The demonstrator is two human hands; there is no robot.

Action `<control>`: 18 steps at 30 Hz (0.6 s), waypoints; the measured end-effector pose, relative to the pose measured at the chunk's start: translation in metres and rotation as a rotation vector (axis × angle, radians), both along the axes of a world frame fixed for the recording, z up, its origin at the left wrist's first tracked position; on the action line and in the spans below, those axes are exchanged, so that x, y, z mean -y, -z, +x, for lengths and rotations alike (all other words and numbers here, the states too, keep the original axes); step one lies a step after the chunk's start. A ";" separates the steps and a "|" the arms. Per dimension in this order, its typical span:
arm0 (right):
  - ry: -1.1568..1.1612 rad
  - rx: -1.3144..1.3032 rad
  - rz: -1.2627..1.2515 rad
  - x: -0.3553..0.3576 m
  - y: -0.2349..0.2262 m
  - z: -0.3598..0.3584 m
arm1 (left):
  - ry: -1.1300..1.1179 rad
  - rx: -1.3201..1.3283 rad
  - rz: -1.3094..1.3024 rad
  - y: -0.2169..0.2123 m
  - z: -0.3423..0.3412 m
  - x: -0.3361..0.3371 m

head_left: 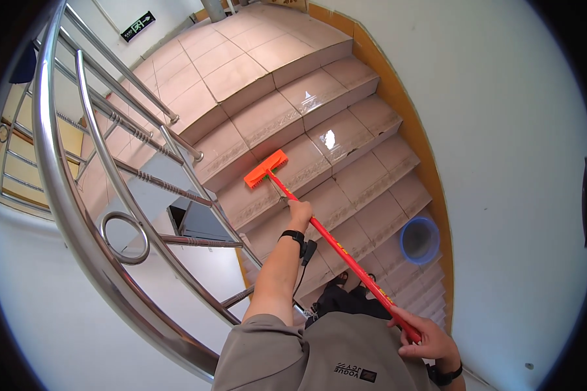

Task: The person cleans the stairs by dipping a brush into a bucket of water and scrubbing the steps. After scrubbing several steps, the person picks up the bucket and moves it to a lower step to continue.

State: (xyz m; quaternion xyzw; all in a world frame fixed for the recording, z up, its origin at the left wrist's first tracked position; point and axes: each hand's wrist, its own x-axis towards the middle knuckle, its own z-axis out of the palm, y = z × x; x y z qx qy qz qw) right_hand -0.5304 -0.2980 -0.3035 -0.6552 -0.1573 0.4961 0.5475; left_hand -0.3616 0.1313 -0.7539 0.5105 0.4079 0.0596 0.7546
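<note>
A long-handled scrub brush with an orange head (265, 169) and a red pole (349, 259) runs diagonally across the view. My left hand (300, 214) is wrapped round the pole a short way below the head. Close to my body, my right hand (422, 335) grips the pole near its other end. The brush head rests bristles down on a tiled stair tread (300, 156), toward the railing side. Bright patches that look wet shine on this tread and the one above it.
A curved metal railing (49, 150) lines the left side. On a lower step at the right, near the wall (515, 195), stands a blue bucket (419, 240). The stairs rise to a tiled landing (209, 58). My feet are on a step below the brush.
</note>
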 end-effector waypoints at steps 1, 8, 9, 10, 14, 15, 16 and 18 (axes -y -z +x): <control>0.020 0.008 -0.017 0.003 0.000 -0.004 | -0.009 -0.052 0.080 -0.006 0.011 0.015; 0.310 0.262 0.154 0.027 0.003 -0.041 | -0.032 -0.096 0.077 -0.068 -0.014 0.081; 0.317 0.382 0.133 0.029 0.003 -0.043 | -0.026 -0.102 0.127 -0.062 -0.023 0.080; 0.293 0.383 0.156 0.031 0.001 -0.043 | -0.026 -0.109 0.178 -0.054 -0.032 0.075; 0.183 0.576 -0.077 0.036 -0.029 -0.054 | 0.019 -0.071 0.145 -0.070 -0.060 0.090; 0.210 0.589 -0.022 0.032 -0.040 -0.059 | 0.012 -0.116 0.097 -0.085 -0.065 0.101; 0.233 0.603 0.037 0.029 -0.051 -0.063 | 0.001 -0.160 0.052 -0.101 -0.070 0.109; 0.268 0.602 -0.019 0.020 -0.070 -0.067 | 0.011 -0.164 0.072 -0.110 -0.078 0.112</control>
